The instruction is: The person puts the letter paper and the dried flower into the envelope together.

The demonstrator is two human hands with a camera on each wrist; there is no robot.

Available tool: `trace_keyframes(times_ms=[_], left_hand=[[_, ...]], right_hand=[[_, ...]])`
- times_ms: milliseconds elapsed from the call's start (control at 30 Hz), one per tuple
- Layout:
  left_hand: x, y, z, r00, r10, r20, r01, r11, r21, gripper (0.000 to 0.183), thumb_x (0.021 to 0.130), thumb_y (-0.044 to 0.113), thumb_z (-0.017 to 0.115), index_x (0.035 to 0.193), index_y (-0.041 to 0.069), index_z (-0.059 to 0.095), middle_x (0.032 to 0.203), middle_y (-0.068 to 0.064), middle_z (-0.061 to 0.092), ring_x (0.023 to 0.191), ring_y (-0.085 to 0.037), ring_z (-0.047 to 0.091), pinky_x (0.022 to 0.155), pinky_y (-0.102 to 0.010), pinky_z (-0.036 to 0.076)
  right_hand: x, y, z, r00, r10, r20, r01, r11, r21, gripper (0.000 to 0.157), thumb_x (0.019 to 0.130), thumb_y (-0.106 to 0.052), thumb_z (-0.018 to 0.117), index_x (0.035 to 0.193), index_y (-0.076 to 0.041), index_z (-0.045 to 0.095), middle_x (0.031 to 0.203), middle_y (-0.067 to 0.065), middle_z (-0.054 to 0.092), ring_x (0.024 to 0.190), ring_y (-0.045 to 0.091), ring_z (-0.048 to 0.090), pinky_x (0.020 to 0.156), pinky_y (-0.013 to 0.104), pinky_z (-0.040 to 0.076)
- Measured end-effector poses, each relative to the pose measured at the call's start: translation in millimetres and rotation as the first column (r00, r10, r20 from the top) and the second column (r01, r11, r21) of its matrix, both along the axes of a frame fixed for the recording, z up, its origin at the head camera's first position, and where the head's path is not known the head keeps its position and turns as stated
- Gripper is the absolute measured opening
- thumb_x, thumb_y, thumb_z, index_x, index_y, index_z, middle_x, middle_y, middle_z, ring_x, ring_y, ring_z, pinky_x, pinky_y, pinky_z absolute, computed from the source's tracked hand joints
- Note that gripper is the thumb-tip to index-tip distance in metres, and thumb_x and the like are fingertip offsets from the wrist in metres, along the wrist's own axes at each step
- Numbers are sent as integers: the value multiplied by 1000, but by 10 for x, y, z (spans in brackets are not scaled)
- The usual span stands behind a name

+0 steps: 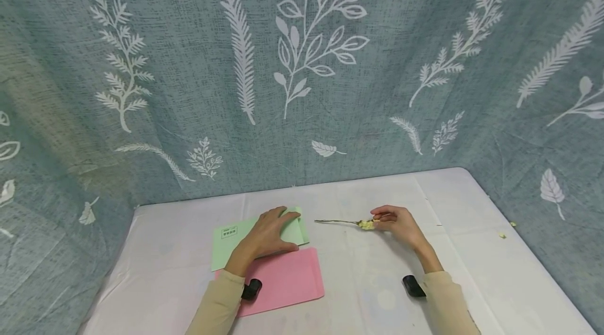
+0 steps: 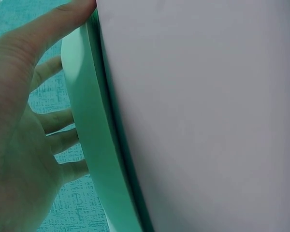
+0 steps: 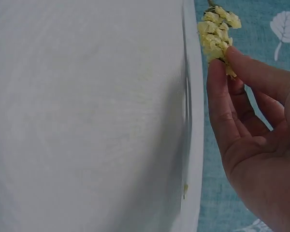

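My left hand (image 1: 271,233) spans the light green envelope (image 1: 226,245). Its thumb is at the near edge and its fingers curve over toward the far side. In the left wrist view the green envelope (image 2: 99,130) crosses between thumb and fingers, hiding the fingertips. A pink envelope (image 1: 288,282) lies just in front, partly under my left forearm. To the right, my right hand (image 1: 396,225) pinches the yellow blossom end of a flower sprig (image 1: 366,225), its thin stem pointing left. Thumb and forefinger close on the yellow flowers (image 3: 215,36) in the right wrist view.
A white cloth (image 1: 354,282) covers the table. Patterned blue-green curtains (image 1: 264,151) hang behind and at both sides. Small yellow bits (image 1: 502,235) lie near the table's right edge. A dark camera (image 1: 251,290) sits at each wrist.
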State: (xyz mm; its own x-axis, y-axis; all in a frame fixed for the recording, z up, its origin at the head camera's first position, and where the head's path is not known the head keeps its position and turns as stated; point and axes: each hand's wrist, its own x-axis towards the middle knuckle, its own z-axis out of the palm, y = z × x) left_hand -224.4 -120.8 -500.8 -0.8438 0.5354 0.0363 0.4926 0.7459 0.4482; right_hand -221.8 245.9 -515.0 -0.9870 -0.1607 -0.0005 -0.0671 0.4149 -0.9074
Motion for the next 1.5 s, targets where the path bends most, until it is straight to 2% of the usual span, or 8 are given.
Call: trace_keyframes(times_ms=[433,567,800,867,1067,1500], left_hand=[[-26,-2,-15,1000,-10,-22,9,1000,-16,77,75,44,83,141,18,53,144,-25,42,134,-43,40,108,-61,30],[-26,-2,-9,1000,-14,-21,13,1000,-19,78,74,43,83,141,17,53,144,-25,42,134,-43,39,108,-61,30],[-5,4,2,1000,-21,-18,20,1000,-11,78,75,44,83,141,16,52,144,-26,42,134,-43,39,107,-62,30],[-5,6,-3,1000,-20,-23,19,1000,-11,78,74,44,83,141,16,52,144,-26,43,134,-43,40,107,-62,30],[6,9,-10,1000,-8,-20,8,1000,-12,78,74,43,84,141,16,53,144,-25,43,134,-43,39,107,-62,30],[25,8,-34,1000,2,-29,-2,1000,-7,79,73,43,85,140,16,53,143,-25,44,133,-42,41,107,-60,31]], right_hand=[[-62,-169,-1,993,114,-38,-114,993,-1,26,86,0,71,112,5,68,100,14,69,88,17,64,74,25,54],[-105,-249,-21,989,139,-49,-138,990,9,25,86,0,71,111,5,69,99,14,69,89,19,65,76,25,53],[-94,-419,69,977,185,-109,-177,981,76,23,87,4,68,110,7,68,95,14,69,89,26,66,76,29,54],[-126,-442,31,975,189,-117,-182,981,75,23,86,4,69,109,5,69,95,12,70,88,23,66,76,27,54],[-178,-526,-18,965,221,-138,-217,975,48,24,85,6,68,109,7,68,97,16,70,88,24,67,77,27,55],[-241,-759,-57,959,264,-102,-264,964,18,23,86,6,68,109,8,68,99,18,70,88,25,66,77,27,55]])
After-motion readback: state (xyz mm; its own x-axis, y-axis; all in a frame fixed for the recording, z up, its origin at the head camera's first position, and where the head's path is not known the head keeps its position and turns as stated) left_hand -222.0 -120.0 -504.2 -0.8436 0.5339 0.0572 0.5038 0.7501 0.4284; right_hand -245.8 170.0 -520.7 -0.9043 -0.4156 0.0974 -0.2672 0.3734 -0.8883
